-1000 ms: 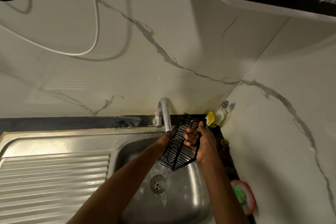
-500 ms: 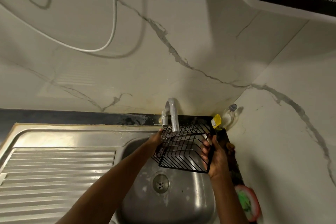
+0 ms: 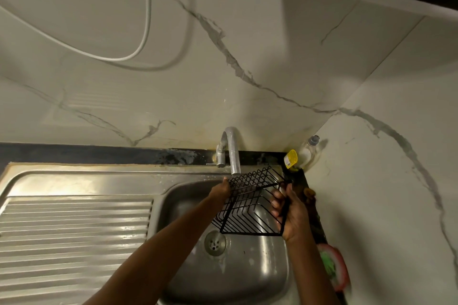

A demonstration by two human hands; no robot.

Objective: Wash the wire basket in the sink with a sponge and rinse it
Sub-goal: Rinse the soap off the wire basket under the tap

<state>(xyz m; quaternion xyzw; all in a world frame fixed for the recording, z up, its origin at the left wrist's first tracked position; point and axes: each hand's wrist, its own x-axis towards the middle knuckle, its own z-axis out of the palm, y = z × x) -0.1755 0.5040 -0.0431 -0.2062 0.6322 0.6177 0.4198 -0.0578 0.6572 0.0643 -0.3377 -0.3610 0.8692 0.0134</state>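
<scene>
Since the earlier frames the wire basket point(image 3: 250, 202) had been turned from an edge-on tilt to a more open, face-up attitude, and both hands had spread to its opposite sides. It was held above the sink point(image 3: 267, 267) bowl, just under the spout of the faucet point(image 3: 233, 151), its far rim touching or nearly touching the spout mouth. The left hand point(image 3: 220, 189) gripped the basket's left edge, fingers curled behind the wires and mostly hidden. The right hand point(image 3: 288, 213) clenched the black frame at the near right corner, thumb and fingers wrapped round the bar.

The basket was thin black wire, rectangular, with parallel ribs. The sink was dull stainless steel, spotted with water, a round drain point(image 3: 215, 242) below the basket. A ribbed drainboard point(image 3: 74, 230) stretched left, bare and level. Along the far edge ran a dark counter strip point(image 3: 99, 153), and above it pale marble-veined wall tiles point(image 3: 247, 82) met in a corner at the right. A clear bottle point(image 3: 308, 150) with a yellow label stood in that corner. A red-rimmed dish holding something green point(image 3: 333, 267) sat on the narrow right ledge, close to the right forearm. A white cable point(image 3: 146, 20) looped on the wall.
</scene>
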